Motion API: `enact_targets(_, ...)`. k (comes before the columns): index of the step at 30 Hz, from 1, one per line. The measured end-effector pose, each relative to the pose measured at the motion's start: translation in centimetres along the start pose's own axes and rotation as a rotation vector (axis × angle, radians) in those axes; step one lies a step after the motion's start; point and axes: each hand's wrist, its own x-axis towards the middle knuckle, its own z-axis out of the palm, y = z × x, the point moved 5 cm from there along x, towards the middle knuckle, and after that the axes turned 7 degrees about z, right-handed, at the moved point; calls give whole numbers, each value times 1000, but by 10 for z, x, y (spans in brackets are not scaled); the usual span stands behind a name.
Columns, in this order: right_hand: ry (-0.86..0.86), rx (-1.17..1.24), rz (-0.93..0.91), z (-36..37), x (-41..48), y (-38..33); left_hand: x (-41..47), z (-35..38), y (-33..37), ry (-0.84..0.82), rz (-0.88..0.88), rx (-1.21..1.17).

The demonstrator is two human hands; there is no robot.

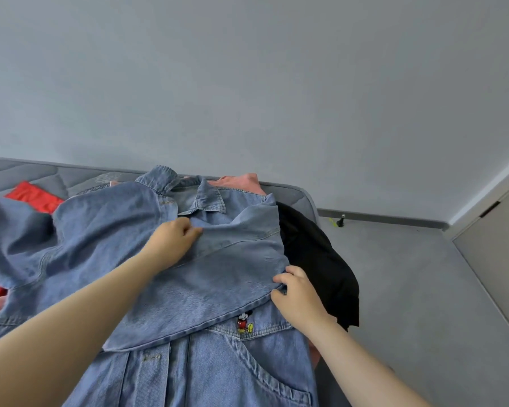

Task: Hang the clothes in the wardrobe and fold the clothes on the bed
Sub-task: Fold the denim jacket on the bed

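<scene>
Centre frame: denim jacket (224,277) spread over grey bed (9,171), collar toward the wall at upper centre. One panel or sleeve folded across the front, lying diagonally from the right shoulder toward lower middle.

Left hand (174,239) on the fold just below the collar, fingers curled, pinching a ridge of denim. Right hand (297,292) at the right edge of the folded part, thumb on top, fingers curled under, gripping the cloth edge.

Cartoon mouse patch (244,321) just below the fold, beside the right wrist. Curved pocket seam at lower right of the jacket.

Black garment (321,259) just right of the jacket, draped over the bed edge. Red garment (33,198) at upper left, partly under denim. Pink garment (244,182) behind the collar.

Grey floor (423,289) at right of frame. Small dark object (340,220) near the skirting, too small to identify. Pale door panel (497,259) at far right.
</scene>
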Motion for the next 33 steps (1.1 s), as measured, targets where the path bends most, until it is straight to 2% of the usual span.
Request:
enact_targets(1,-3,-15,-2,0,0,-2,-1,-8,-4,85,13,2)
enact_targets(2,-9,-29,-1,0,0,-4,-3,-11,-9,99,10,0)
enact_targets(3,-16,-43,2,0,-1,-7,-4,-11,-15,26,-17,7)
enact_targets(6,-15,-93,10,-3,-2,-11,-13,-1,-33,-408,-167,140)
enact_targets(7,-2,-122,3,-4,-2,-13,-17,-1,-37,-504,-202,183)
enact_targets(10,71,-191,-16,-8,-5,-25,-21,-10,-49,-587,-222,160)
enact_targets(13,135,-218,-35,-9,-5,-40,-22,-21,-52,-540,-180,48)
enact_targets(15,107,-239,-64,-6,-3,-49,-17,-32,-53,-437,-145,35)
enact_targets(19,23,-333,-95,3,4,-60,-2,-56,-52,-176,-107,-3)
enact_targets(21,24,-362,-67,7,6,-59,4,-70,-49,22,-96,-15)
enact_targets(23,-21,-394,-31,15,9,-56,4,-79,-49,210,-83,106)
enact_targets(24,-75,-408,-7,21,10,-53,3,-77,-50,238,-99,189)
enact_targets(26,-185,-412,47,31,11,-47,-1,-58,-61,95,-197,315)
enact_targets(28,-193,-387,55,33,12,-44,-11,-39,-77,-76,-299,305)
enact_targets(31,-102,-324,-1,24,14,-50,-23,-42,-95,-60,-282,233)
enact_targets(33,-75,-298,-43,18,13,-57,-29,-51,-107,-122,-306,156)
